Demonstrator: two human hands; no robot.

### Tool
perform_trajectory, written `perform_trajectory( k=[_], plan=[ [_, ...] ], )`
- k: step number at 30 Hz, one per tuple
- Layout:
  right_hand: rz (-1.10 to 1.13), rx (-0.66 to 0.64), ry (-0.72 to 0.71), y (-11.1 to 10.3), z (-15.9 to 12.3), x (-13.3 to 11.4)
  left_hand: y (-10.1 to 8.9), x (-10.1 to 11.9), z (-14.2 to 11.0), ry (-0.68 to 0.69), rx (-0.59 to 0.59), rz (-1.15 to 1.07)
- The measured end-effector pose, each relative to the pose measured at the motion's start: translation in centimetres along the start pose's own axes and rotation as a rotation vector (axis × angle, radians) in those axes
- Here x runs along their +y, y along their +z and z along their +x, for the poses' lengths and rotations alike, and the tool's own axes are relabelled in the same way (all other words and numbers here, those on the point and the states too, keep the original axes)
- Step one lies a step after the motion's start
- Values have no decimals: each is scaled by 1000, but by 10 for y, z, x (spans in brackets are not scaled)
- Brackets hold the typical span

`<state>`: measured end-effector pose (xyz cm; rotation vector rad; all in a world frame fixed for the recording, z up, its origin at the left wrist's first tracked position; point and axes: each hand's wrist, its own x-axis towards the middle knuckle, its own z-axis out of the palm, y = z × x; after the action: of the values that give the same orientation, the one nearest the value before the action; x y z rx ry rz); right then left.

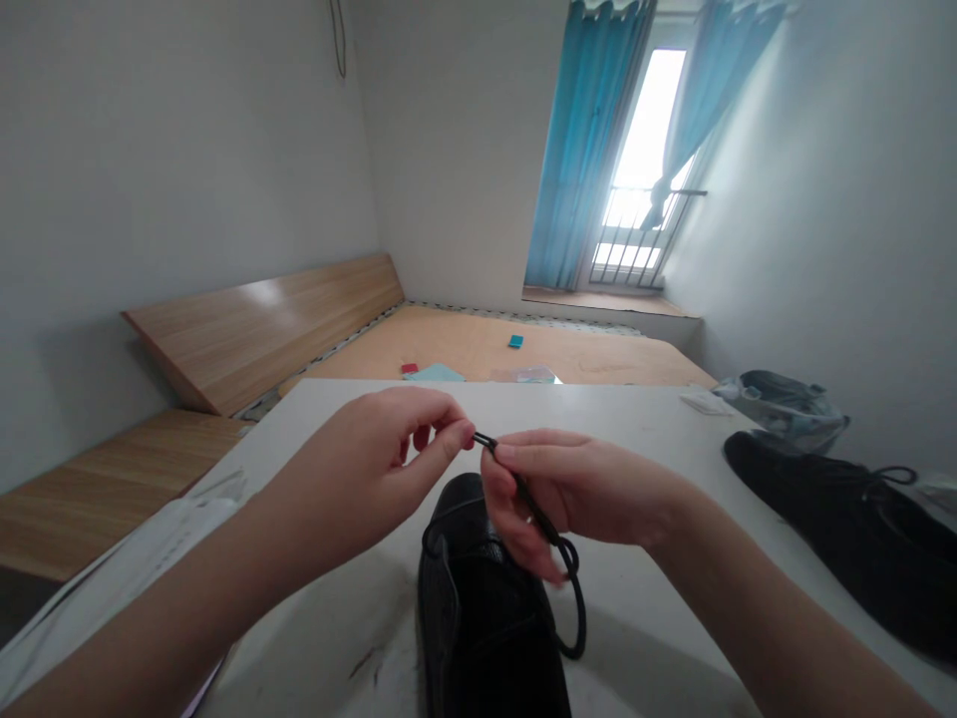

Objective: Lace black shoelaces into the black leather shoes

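Note:
A black shoe rests on the white table, its toe pointing away from me. Above the toe, my left hand pinches the end of a black shoelace between thumb and forefinger. My right hand grips the same lace a little to the right, thumb on top. From the right hand the lace loops down beside the shoe's right side. A short doubled stretch of it shows between the two hands. The shoe's near end runs out of view.
Another black shoe lies at the table's right, near a clear plastic bag. White papers or bags are along the left edge of the table. Beyond it stands a bed with small items on it.

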<state>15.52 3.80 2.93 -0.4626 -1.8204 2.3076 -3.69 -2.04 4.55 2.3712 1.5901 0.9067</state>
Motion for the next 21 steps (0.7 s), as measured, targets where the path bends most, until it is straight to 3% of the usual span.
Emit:
perform_trajectory(
  k=[2,3,7,8,10,12,14,15,17,18,21],
  plan=[
    [-53,-36,-8,0,-6,-5,1,3,-1,-1,21,-52],
    [-210,33,-40,0,-10,-8,1,4,-1,0,18,-72],
    [-1255,651,-106,-4,-25,-21,4,3,-1,-52,-52,-70],
    [-1439,779,-71,-7,-29,-24,5,2,-2,-69,-73,-57],
    [-1562,901,59,-15,-38,-29,7,0,-3,-92,-136,-39],
    [-1418,814,243,-23,-47,-34,10,-1,-6,-83,-234,-27],
    [-1137,559,360,-28,-56,-39,14,-1,-10,-66,-367,-3],
    [-978,402,353,-28,-59,-41,16,-1,-12,-60,-437,9],
    [-688,164,209,-23,-60,-43,21,-1,-15,-64,-556,23],
    [-571,111,110,-18,-57,-43,24,-1,-15,-64,-589,23],
    [-308,84,-108,4,-37,-32,34,-2,-15,-27,-531,17]
  ],
)
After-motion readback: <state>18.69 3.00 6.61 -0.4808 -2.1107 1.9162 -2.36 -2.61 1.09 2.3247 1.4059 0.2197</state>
